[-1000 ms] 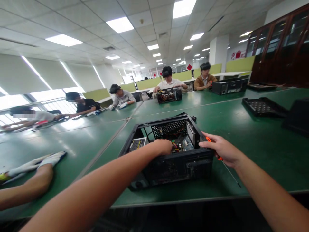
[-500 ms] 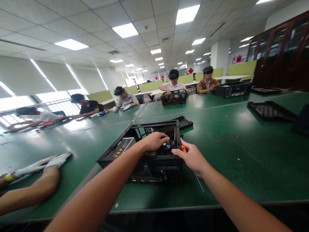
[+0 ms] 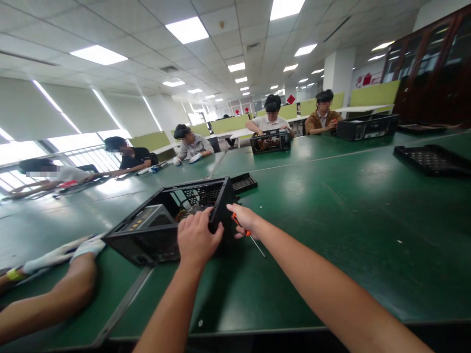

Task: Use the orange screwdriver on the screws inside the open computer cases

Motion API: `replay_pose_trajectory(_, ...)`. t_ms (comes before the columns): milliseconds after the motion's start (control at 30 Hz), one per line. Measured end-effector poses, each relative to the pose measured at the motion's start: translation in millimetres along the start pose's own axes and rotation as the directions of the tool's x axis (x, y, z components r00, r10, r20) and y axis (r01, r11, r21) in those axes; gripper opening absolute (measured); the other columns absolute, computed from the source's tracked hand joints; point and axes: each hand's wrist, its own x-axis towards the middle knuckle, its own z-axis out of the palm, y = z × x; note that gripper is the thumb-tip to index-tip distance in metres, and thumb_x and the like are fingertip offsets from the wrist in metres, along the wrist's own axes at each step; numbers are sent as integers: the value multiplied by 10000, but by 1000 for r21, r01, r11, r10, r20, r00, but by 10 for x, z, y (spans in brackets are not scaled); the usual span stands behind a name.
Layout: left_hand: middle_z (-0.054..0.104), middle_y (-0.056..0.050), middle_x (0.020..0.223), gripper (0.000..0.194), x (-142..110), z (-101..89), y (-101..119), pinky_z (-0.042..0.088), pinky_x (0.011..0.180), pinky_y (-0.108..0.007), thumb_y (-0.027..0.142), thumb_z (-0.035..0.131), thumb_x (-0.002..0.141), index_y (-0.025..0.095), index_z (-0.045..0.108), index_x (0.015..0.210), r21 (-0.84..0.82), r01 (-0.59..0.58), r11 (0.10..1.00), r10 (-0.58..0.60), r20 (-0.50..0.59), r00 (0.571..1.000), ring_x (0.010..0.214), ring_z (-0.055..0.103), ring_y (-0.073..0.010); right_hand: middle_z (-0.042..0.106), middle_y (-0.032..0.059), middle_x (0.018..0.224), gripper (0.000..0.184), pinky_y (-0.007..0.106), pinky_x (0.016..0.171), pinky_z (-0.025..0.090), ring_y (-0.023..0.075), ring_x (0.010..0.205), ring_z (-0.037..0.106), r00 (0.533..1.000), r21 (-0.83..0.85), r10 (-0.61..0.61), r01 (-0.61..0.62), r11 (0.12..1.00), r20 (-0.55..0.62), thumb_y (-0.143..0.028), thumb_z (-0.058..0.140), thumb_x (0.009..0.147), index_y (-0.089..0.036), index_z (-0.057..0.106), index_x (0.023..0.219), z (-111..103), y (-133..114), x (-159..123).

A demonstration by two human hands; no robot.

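Observation:
An open black computer case [image 3: 158,230] lies on the green table [image 3: 331,220] in front of me, turned at an angle. My left hand [image 3: 196,238] grips the near right edge of the case, fingers curled over the rim. My right hand [image 3: 245,220] is closed around an orange-handled screwdriver [image 3: 248,235], whose thin shaft points down to the right, while its fingertips touch the case's right corner. Cables and a metal drive cage show inside the case.
A co-worker's gloved hand and forearm [image 3: 55,274] rest on the table at the left. A black side panel [image 3: 243,182] lies behind the case and a perforated black tray [image 3: 430,159] at the right. Several people work on other cases [image 3: 270,141] across the table.
The case has been swung round and shifted to the left. My left hand came out of the inside and now grips the rim; my right hand followed with the screwdriver.

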Motion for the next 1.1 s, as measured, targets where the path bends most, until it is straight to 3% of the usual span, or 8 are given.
replay_pose_trajectory(100,675,-155,1104,502,122,157,-315,403,919,-452,467,457,888,158,531,1277,36,20,999,-20,-5,1000,1011,597,-350,573,116,1244,494,406,724,583,153,764,631,995,-2,102,-102,995,2,-452,534,978,-209,430,1395,-245,114,-167)
replay_pose_trajectory(200,673,-148,1118,526,242,331,-776,408,954,-480,492,498,848,160,541,1253,-35,52,998,-53,-22,998,1074,593,-368,583,152,1267,589,418,582,599,7,405,355,987,-18,160,-160,987,9,-475,525,967,-267,295,1468,-743,241,-505)
replay_pose_trajectory(400,571,29,1330,495,470,576,-1333,54,1201,-559,530,642,726,208,550,1091,-541,75,838,-222,-212,952,1433,243,-431,697,105,1008,463,313,521,589,-2,362,241,983,48,165,-161,986,-82,-450,554,942,-223,425,1325,-1849,362,-1111)
replay_pose_trajectory(567,423,-148,1484,718,384,439,-306,201,1202,-548,373,678,738,151,423,1372,-549,120,827,-187,-69,980,1428,298,-403,559,-53,636,251,187,456,512,1,332,182,986,117,57,-38,992,-156,-416,516,952,-182,549,867,-2196,519,-1224)
replay_pose_trajectory(667,391,-146,1510,730,262,495,578,328,1162,-461,238,696,726,196,418,1400,-785,248,567,-107,229,968,1385,413,-312,535,-79,600,265,257,619,582,-8,330,228,992,142,-11,29,989,-123,-382,693,848,-178,540,774,-2209,600,-1246)
replay_pose_trajectory(800,719,-70,764,288,176,706,1385,571,648,-342,388,608,841,142,691,964,-828,379,412,62,441,895,627,697,-210,636,-54,657,289,326,771,588,-4,324,326,992,165,-67,85,983,-107,-338,807,744,-168,589,829,-2204,615,-1292)
replay_pose_trajectory(1000,734,-59,736,453,107,755,1749,554,683,-325,590,681,746,150,681,856,-873,462,158,228,487,843,522,635,-154,710,15,723,302,269,710,582,46,421,513,989,196,-75,100,976,-131,-330,829,734,-146,633,873,-2213,587,-1262)
replay_pose_trajectory(1100,719,-114,662,765,31,726,1727,551,651,-388,765,308,854,103,687,796,-789,610,-79,331,556,762,405,584,-159,720,72,704,454,277,606,582,0,282,314,995,245,-7,31,969,-98,-544,545,938,-114,638,824,-2223,588,-1227)
